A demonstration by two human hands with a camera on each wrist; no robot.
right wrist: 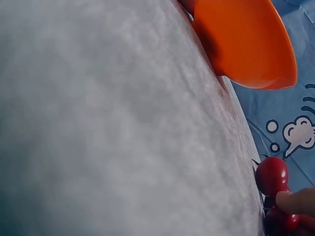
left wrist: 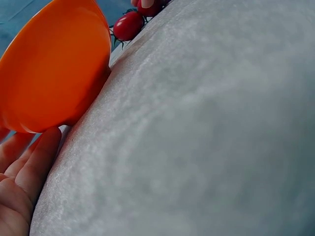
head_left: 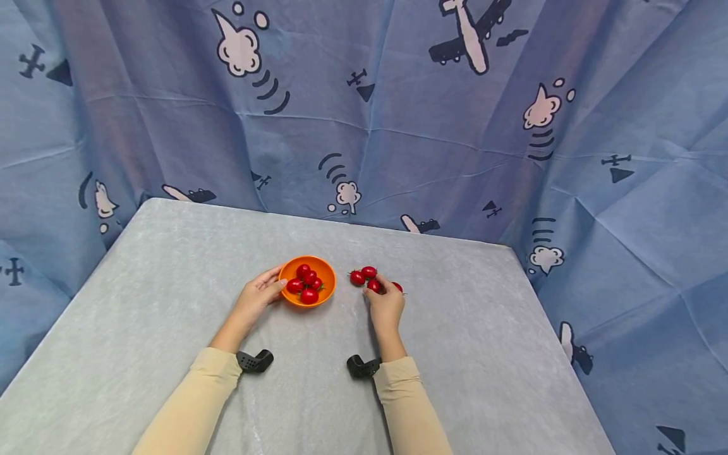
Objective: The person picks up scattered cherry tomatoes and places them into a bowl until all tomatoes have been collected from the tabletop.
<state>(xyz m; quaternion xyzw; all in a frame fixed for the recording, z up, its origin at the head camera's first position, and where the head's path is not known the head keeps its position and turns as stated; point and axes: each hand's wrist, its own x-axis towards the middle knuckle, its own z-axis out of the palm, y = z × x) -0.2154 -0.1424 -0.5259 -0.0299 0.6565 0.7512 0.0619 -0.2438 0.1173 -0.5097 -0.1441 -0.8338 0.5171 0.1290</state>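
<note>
Sleeves [head_left: 184,404] aim at the table's [head_left: 466,328] far edge, left hand [head_left: 253,302] gripping an orange bowl [left wrist: 56,64], right hand [head_left: 388,308] pinching a probably slippery cherry tomato [head_left: 373,285], best held mid-body.

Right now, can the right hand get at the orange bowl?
Probably yes: on the near side of the loose tomatoes, bare table lies between the right hand and the orange bowl. The left hand holds only the bowl's left side, leaving its right free.

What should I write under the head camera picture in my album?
Left hand holds an orange bowl of red tomatoes while the right hand pinches another tomato nearby.
</note>
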